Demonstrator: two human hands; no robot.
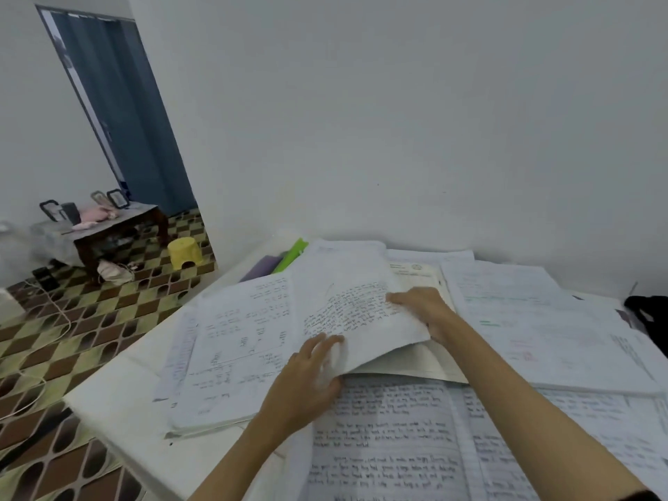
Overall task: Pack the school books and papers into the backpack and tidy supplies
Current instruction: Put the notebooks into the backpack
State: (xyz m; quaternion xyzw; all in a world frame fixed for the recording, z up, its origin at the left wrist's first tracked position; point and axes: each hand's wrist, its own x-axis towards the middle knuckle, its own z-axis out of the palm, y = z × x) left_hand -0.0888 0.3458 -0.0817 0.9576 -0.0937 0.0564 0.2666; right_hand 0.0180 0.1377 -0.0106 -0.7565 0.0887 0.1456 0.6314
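Note:
Handwritten papers and open notebooks cover a white table (119,403). A lifted bundle of written sheets (358,312) is in the middle. My left hand (307,377) grips its near edge, fingers curled under the pages. My right hand (423,305) holds its right edge, fingers over the top sheet. Under the bundle lies an open book (419,359). A large lined notebook (390,446) fills the near side. Another written pad (235,341) lies at the left. A black bag (647,316), partly cut off, sits at the right edge.
Green and purple folders (285,260) poke out at the table's far left corner. More sheets (542,320) spread to the right. A white wall is behind. On the tiled floor to the left stand a yellow stool (185,252) and a low dark table (108,226); white cables trail nearby.

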